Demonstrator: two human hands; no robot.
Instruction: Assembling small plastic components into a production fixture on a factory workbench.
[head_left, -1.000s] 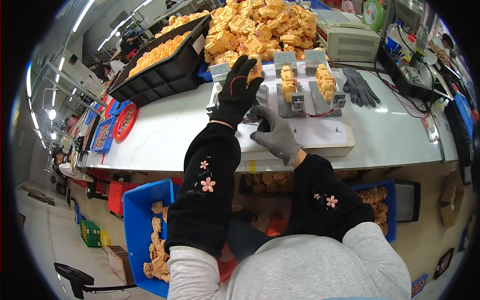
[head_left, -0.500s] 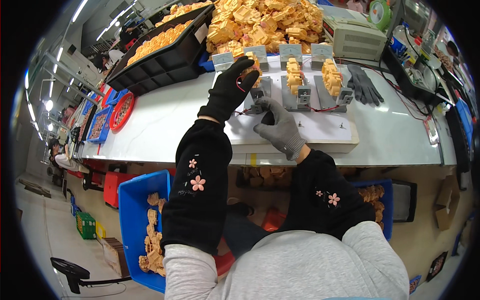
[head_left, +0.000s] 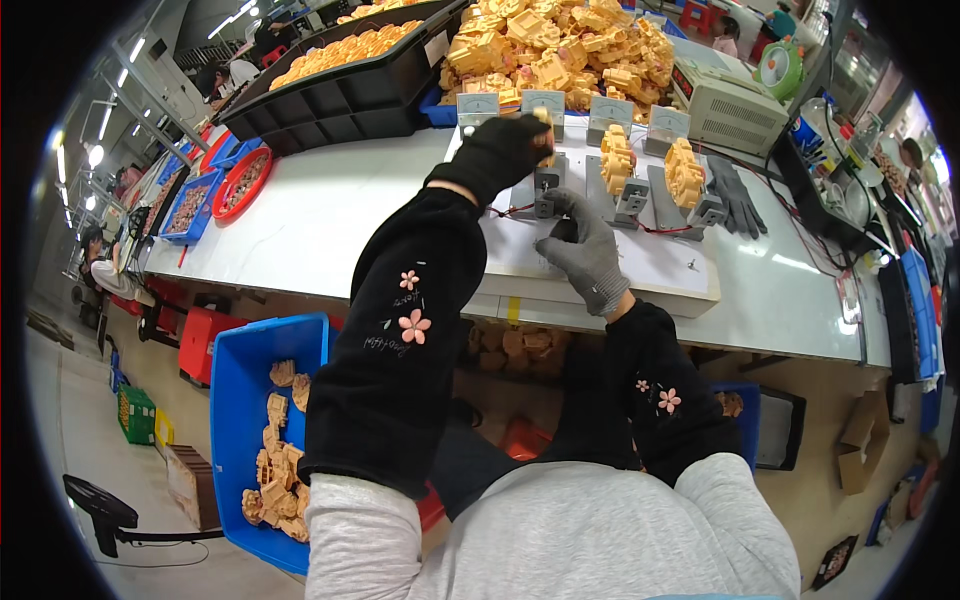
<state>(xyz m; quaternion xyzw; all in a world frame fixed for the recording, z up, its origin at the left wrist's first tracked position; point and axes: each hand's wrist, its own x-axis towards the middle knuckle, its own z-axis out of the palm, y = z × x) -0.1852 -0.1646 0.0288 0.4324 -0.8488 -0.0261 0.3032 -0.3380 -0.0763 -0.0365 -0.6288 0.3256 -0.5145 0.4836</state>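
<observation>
My left hand (head_left: 497,160), in a black glove, is closed around a yellow plastic part (head_left: 543,117) at the leftmost visible test fixture. The glove hides most of that part. My right hand (head_left: 590,255), in a grey glove, has curled fingers, with the thumb apart from the index finger. Its index fingertip touches the grey block (head_left: 546,190) at that fixture's front, where a red wire runs. To the right, two more fixtures hold similar yellow parts, a middle one (head_left: 617,155) and a right one (head_left: 684,174). Dial meters (head_left: 609,113) stand behind the row.
A heap of yellow parts (head_left: 560,50) and a black crate (head_left: 330,95) stand at the back. A spare grey glove (head_left: 737,195) lies beside a beige instrument (head_left: 735,105). Blue bins (head_left: 228,400) with parts are below the table; a red bowl (head_left: 243,185) sits left.
My left hand has turned and come further over the yellow part, covering more of it. My right hand stays at the grey block. The whole view has shifted slightly.
</observation>
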